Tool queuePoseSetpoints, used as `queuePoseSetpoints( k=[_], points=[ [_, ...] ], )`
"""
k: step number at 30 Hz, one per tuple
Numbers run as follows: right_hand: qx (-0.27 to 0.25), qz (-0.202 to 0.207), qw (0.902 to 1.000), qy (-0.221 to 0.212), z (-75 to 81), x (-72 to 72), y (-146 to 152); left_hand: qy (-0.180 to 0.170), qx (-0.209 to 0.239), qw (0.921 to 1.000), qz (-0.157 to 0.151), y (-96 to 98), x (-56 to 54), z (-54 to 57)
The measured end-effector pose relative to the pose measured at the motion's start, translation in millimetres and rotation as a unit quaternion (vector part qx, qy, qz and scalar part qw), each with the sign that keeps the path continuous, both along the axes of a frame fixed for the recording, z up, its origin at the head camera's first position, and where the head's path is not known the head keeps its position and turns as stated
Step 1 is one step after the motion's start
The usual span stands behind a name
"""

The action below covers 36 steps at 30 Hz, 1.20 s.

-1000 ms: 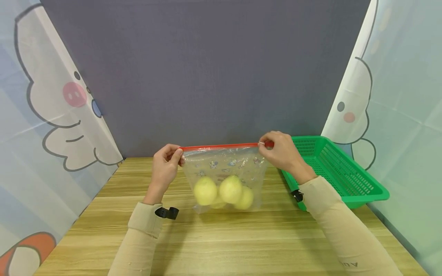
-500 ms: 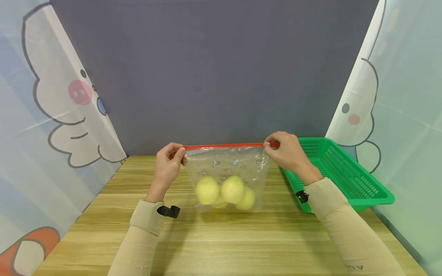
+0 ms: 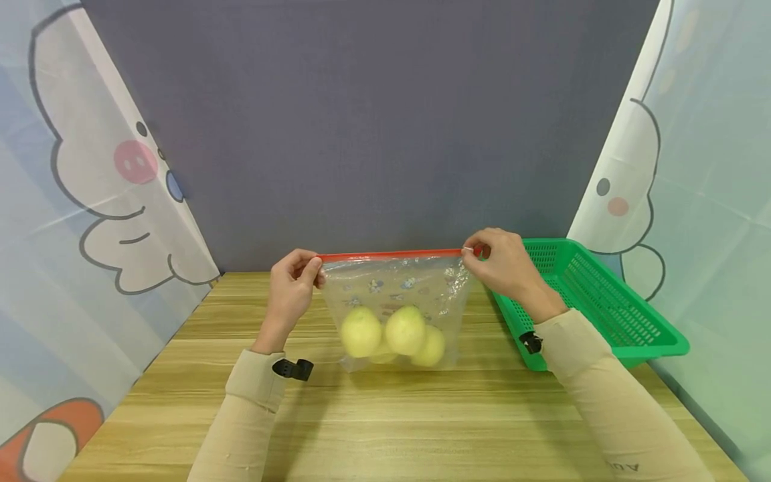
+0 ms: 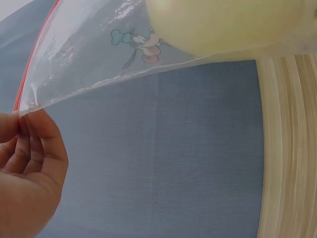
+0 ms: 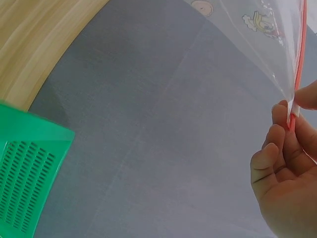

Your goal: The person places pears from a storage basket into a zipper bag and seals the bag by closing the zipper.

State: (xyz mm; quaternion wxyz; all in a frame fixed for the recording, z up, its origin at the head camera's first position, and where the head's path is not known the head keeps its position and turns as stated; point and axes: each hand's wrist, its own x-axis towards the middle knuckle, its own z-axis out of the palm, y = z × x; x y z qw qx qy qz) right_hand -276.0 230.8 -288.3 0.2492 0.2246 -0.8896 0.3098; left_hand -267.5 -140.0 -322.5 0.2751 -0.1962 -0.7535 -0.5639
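Between my hands hangs a clear zip bag (image 3: 415, 284) printed with small cartoon figures, its red top strip (image 3: 391, 254) stretched straight. Several round yellow-green fruits (image 3: 405, 331) lie in its lower part; their exact kind is unclear. With thumb and fingers my left hand (image 3: 291, 288) pinches the left top corner, as the left wrist view also shows. At the other end my right hand (image 3: 501, 264) pinches the strip by a small white slider (image 5: 295, 109). A short red end of the strip pokes out below the slider in the right wrist view.
A green perforated plastic basket (image 3: 602, 301) stands at the right, partly behind my right forearm. The wooden table (image 3: 385, 428) meets a dark grey cloth backdrop (image 3: 385, 134). Cartoon-printed curtains (image 3: 711, 201) flank both sides.
Over the last second the view shifted slightly, and hands and bag appear a little farther right in it. Both hands keep their pinch; the right hand sits marginally farther from the left.
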Motion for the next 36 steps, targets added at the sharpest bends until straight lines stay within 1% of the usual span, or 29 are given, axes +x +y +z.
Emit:
queuePoseSetpoints(
  k=[4,7,11,13,19,22,24,27,32,34,36],
  points=[
    [-0.001,-0.003,1.0,0.004,0.5,-0.6,1,0.0,-0.003,1.0,0.002,-0.3,-0.1,-0.4],
    [-0.002,-0.002,1.0,-0.004,1.2,-0.7,2,-0.004,-0.004,1.0,0.002,0.0,-0.3,-0.1],
    [-0.003,-0.001,0.9995,-0.03,3.7,-1.8,2,-0.012,-0.001,0.9999,0.001,1.3,-0.2,2.3],
    [-0.005,-0.001,0.9989,-0.047,6.1,-2.9,3,-0.014,-0.003,0.9999,0.004,2.7,-1.9,4.1],
    [-0.02,0.004,0.9958,-0.089,12.3,-8.7,5,-0.024,-0.003,0.9996,0.011,5.3,-12.3,8.3],
    [-0.022,0.008,0.9948,-0.099,13.6,-15.2,6,-0.035,0.0,0.9993,0.011,6.3,-20.2,10.8],
    [-0.024,0.008,0.9945,-0.102,14.6,-21.8,6,-0.043,0.001,0.999,0.01,6.0,-27.4,12.6],
    [-0.031,0.002,0.9942,-0.103,16.9,-32.3,6,-0.047,-0.002,0.9988,0.01,8.0,-39.6,18.4],
    [-0.053,-0.015,0.9949,-0.085,19.3,-50.8,3,-0.045,-0.001,0.9989,0.015,14.3,-66.0,30.7],
    [-0.065,-0.021,0.9951,-0.071,18.1,-57.7,0,-0.052,0.005,0.9984,0.023,17.0,-76.5,33.3],
    [-0.075,-0.025,0.995,-0.062,14.7,-63.1,-4,-0.066,0.01,0.9973,0.031,18.4,-84.1,32.4]
  ],
)
